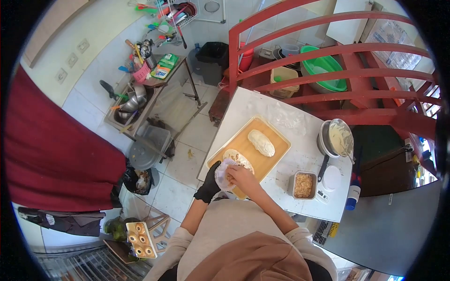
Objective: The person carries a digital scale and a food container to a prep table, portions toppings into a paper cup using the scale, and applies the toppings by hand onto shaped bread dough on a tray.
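My left hand (209, 184), in a black glove, holds a pale purple bowl (221, 174) above the near left edge of a wooden tray (280, 149). The bare fingers of my right hand (243, 179) are bunched at the bowl's inside, over brownish bits; whatever they pinch is too small to make out. Just beyond both hands, a flattened piece of dough (246, 162) with brown filling on it lies on the tray. Farther back on the same tray rests a whitish oval loaf of dough (261, 143).
On the white table (300, 159) to the right stand a metal tin of brown filling (303, 185), a scale (322, 195) and a bowl of cream-coloured mixture (341, 138). A red railing (328, 77) runs behind the table. A tray of ring-shaped pastries (141, 240) is at the lower left.
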Motion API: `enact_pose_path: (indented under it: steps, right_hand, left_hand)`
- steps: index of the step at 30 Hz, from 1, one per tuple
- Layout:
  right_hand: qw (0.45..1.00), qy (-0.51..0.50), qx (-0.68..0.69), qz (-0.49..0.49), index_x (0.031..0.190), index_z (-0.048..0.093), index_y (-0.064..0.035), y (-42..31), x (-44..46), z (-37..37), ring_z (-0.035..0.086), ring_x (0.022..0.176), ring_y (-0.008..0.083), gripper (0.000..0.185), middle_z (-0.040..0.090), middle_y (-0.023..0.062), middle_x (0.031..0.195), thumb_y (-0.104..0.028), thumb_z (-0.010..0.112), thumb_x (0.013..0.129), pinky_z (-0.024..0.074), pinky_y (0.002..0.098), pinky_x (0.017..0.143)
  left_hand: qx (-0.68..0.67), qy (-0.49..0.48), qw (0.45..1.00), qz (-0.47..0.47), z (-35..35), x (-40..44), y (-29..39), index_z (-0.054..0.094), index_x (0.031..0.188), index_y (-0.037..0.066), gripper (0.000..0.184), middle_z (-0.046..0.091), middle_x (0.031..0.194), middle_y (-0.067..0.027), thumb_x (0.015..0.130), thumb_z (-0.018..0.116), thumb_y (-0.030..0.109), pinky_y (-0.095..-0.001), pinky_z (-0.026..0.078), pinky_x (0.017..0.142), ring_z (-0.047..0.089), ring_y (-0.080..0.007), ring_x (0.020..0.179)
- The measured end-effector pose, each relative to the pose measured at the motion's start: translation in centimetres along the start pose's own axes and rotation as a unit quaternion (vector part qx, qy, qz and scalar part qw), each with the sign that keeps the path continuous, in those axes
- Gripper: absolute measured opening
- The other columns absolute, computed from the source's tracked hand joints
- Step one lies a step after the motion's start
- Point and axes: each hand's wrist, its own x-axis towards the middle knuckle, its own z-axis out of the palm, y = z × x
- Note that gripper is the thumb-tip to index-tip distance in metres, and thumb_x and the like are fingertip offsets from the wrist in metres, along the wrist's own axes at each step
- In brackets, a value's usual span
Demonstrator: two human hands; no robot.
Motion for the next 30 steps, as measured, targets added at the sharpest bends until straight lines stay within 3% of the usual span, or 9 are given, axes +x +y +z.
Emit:
enact_pose_path:
  steps: [3,5,8,15,18,21,24,26,30]
  right_hand:
    - [0.998,-0.054,-0.043,0.005,0.084,0.058,-0.0037,0.1,-0.2,1.1,0.059,0.076,0.027,0.019,0.057,0.011,0.085,-0.005,0.061,0.065,0.048,0.036,0.065]
    - [0.991,-0.073,-0.111,0.001,0.081,0.056,-0.0053,-0.5,-0.2,2.0,0.058,0.076,0.0264,0.013,0.056,0.0103,0.085,-0.007,0.059,0.068,0.0484,0.0356,0.063]
    - [0.987,-0.023,-0.136,-0.077,0.083,0.057,-0.0057,-1.1,0.4,2.4,0.059,0.077,0.0258,0.013,0.057,0.0103,0.087,-0.008,0.058,0.07,0.0488,0.0354,0.063]
    - [0.999,-0.009,-0.045,-0.007,0.09,0.058,-0.0047,-1.3,1.0,2.5,0.06,0.077,0.026,0.016,0.059,0.0096,0.083,-0.007,0.058,0.074,0.0503,0.0319,0.065]
    - [0.991,-0.005,0.115,0.063,0.094,0.062,-0.005,-1.5,1.4,0.8,0.063,0.072,0.0215,0.017,0.063,0.0093,0.079,-0.006,0.06,0.077,0.0515,0.0275,0.064]
    - [0.956,0.015,0.266,0.124,0.091,0.065,-0.0013,0.6,1.4,-0.5,0.064,0.067,0.0155,0.016,0.065,0.0106,0.078,-0.006,0.064,0.076,0.0518,0.0247,0.063]
    - [0.914,0.084,0.344,0.196,0.086,0.066,0.0027,3.9,0.9,-2.6,0.063,0.067,0.0116,0.015,0.066,0.0115,0.078,-0.006,0.066,0.075,0.0522,0.0236,0.063]
    - [0.922,0.109,0.277,0.248,0.083,0.067,0.0019,5.2,0.6,-3.5,0.063,0.063,0.0128,0.014,0.066,0.0093,0.07,-0.004,0.067,0.07,0.0498,0.0234,0.058]
    - [0.949,0.044,0.182,0.254,0.08,0.066,0.0054,6.7,0.4,-3.5,0.062,0.06,0.012,0.011,0.065,0.0114,0.068,-0.001,0.066,0.071,0.0508,0.0233,0.058]
  left_hand:
    - [0.117,0.046,0.992,0.003,-0.6,-0.1,-0.4,0.048,0.111,0.007,0.023,0.056,0.104,-0.0063,0.092,0.04,0.016,-0.0319,0.046,0.084,0.055,-0.0162,0.095]
    - [0.309,-0.024,0.944,0.117,0.6,-1.1,0.1,0.049,0.11,0.007,0.021,0.056,0.102,-0.006,0.091,0.042,0.014,-0.0304,0.046,0.082,0.055,-0.0152,0.092]
    - [0.341,0.001,0.928,0.151,-0.5,-0.8,0.1,0.05,0.105,0.008,0.021,0.056,0.099,-0.0056,0.085,0.052,0.014,-0.0286,0.045,0.08,0.055,-0.014,0.09]
    - [0.332,0.037,0.933,0.132,-1.7,0.1,0.2,0.049,0.102,0.006,0.033,0.056,0.095,-0.0053,0.073,0.064,0.013,-0.028,0.045,0.079,0.055,-0.0137,0.088]
    - [0.364,0.006,0.924,0.116,-0.3,0.0,0.6,0.049,0.104,0.005,0.033,0.056,0.099,-0.006,0.074,0.063,0.008,-0.0289,0.045,0.081,0.054,-0.0142,0.091]
    - [0.265,0.0,0.961,0.077,0.2,-0.2,1.1,0.048,0.11,0.004,0.031,0.055,0.106,-0.0095,0.081,0.056,0.013,-0.0314,0.045,0.085,0.054,-0.0177,0.097]
    - [0.138,-0.113,0.978,0.104,1.8,-0.8,2.0,0.046,0.116,0.003,0.034,0.052,0.114,-0.0128,0.09,0.045,0.024,-0.037,0.043,0.09,0.053,-0.0228,0.105]
    - [-0.1,0.006,0.995,-0.024,0.8,-0.5,2.0,0.043,0.12,0.002,0.042,0.05,0.118,-0.0147,0.094,0.032,0.032,-0.0419,0.04,0.094,0.05,-0.0271,0.109]
    - [0.155,0.018,0.985,0.072,1.1,-1.1,1.8,0.043,0.12,0.002,0.042,0.051,0.118,-0.0142,0.094,0.031,0.032,-0.0431,0.038,0.097,0.049,-0.0274,0.111]
